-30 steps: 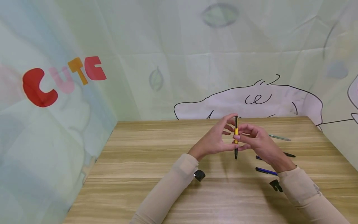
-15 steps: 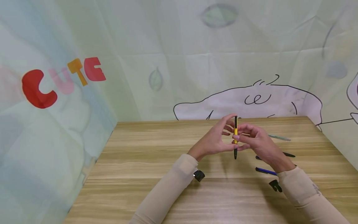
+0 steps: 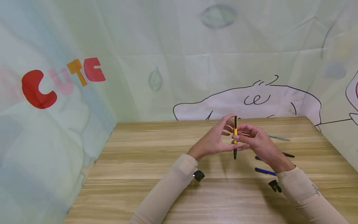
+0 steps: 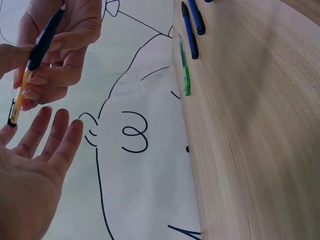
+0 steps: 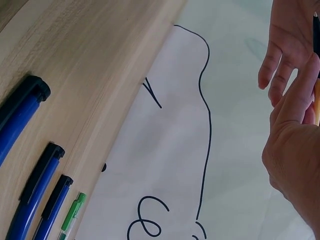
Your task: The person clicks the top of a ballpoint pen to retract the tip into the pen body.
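Observation:
A yellow and black click pen (image 3: 235, 132) stands upright in the air above the table, tip downward. My left hand (image 3: 211, 138) holds it along its length, index fingertip on the black top end and thumb against the lower barrel. From the other side my right hand (image 3: 260, 143) pinches the pen's yellow middle between thumb and fingers. In the left wrist view the pen's dark grip (image 4: 45, 40) and tip show, and the left hand's other fingers (image 4: 62, 142) stand apart from the pen. Only part of the pen (image 5: 317, 95) appears at the right wrist view's edge.
Right of the hands, a green pen (image 3: 279, 137) and several blue pens with black parts (image 3: 265, 171) lie on the wooden table (image 3: 145, 174). The right hand and wrist partly hide some of them. A printed cloth backdrop (image 3: 167, 62) rises behind the table and along its left.

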`<action>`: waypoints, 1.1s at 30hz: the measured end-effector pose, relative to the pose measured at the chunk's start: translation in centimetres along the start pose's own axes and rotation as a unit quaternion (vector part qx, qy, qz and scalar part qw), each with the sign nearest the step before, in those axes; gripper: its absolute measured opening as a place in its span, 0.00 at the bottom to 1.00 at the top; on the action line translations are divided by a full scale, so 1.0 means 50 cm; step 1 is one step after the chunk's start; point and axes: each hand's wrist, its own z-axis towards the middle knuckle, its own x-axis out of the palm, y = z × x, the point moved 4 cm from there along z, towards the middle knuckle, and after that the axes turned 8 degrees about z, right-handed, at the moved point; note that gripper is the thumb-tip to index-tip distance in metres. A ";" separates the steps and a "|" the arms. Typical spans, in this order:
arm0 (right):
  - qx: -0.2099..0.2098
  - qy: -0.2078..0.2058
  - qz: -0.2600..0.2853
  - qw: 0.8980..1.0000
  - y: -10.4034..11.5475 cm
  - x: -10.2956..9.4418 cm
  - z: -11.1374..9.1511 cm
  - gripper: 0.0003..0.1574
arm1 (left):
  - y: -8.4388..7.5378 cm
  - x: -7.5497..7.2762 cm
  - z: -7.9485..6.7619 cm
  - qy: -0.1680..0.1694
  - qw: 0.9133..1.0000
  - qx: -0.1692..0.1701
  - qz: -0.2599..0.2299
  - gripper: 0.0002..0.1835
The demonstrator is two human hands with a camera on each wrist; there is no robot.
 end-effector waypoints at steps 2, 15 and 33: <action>0.000 0.000 0.000 1.000 0.000 0.000 0.000 0.27 | 0.000 0.001 0.000 0.000 1.000 -0.001 -0.002 0.56; 0.002 -0.005 -0.005 1.000 -0.001 0.002 0.003 0.27 | 0.001 -0.002 -0.004 0.000 1.000 -0.005 -0.003 0.55; -0.002 -0.002 -0.007 1.000 -0.002 0.002 0.003 0.27 | -0.001 -0.003 -0.002 0.004 1.000 -0.009 -0.004 0.55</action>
